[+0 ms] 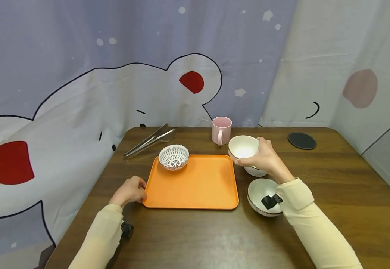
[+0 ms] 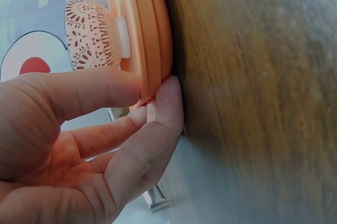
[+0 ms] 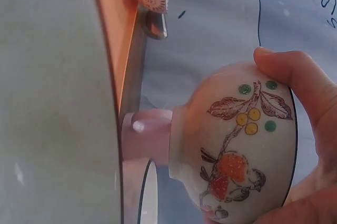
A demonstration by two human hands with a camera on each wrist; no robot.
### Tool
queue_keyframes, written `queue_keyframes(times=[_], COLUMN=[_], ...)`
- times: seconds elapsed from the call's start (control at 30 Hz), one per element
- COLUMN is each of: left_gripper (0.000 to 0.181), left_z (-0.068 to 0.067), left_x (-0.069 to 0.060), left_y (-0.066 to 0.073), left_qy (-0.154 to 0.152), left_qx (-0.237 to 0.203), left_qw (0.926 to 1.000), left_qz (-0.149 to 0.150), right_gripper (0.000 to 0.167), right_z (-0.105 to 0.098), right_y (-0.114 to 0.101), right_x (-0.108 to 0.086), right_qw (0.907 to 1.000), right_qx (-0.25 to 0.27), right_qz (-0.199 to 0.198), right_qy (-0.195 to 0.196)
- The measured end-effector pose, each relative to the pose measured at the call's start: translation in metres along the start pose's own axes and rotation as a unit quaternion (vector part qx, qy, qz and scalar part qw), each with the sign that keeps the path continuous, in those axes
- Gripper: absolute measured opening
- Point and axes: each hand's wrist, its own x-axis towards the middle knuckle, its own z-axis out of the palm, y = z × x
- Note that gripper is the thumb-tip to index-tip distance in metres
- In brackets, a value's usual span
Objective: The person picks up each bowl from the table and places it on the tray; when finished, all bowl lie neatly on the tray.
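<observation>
My left hand [image 1: 131, 190] pinches the left edge of an orange tray [image 1: 195, 183], near its front corner. In the left wrist view, the thumb lies on the rim and the fingers are at its outer side and underneath. A white bowl [image 1: 243, 145] is held up by its rim in my right hand [image 1: 265, 158], just beyond the tray's right edge. The right wrist view shows birds and berries painted on this bowl. Below it is another white bowl [image 1: 256, 172], mostly hidden. A small patterned bowl [image 1: 173, 157] sits in the tray's far left corner.
Nearer to me on the right stands a larger bowl [image 1: 258, 188], partly covered by the right wrist. A pink mug [image 1: 221, 130] stands behind the tray. Metal tongs [image 1: 147, 144] lie at the back left, and a black round disc [image 1: 302, 141] at the back right.
</observation>
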Motion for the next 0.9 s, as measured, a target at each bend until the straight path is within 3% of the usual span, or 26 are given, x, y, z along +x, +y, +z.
queue_keyframes(times=[0.2, 0.9], left_gripper=[0.03, 0.029], left_z=[-0.001, 0.0], left_x=[0.0, 0.0], left_y=[0.001, -0.001], left_qy=[-0.001, 0.004], left_qx=[0.001, -0.002], left_qw=[1.0, 1.0], left_qz=[-0.003, 0.005], right_gripper=[0.113, 0.11], right_z=[0.008, 0.049], right_y=[-0.01, -0.036], right_x=[0.005, 0.029], right_qw=[0.9999, 0.9993], right_qx=[-0.011, 0.033], right_qz=[-0.002, -0.005], right_qy=[-0.005, -0.018])
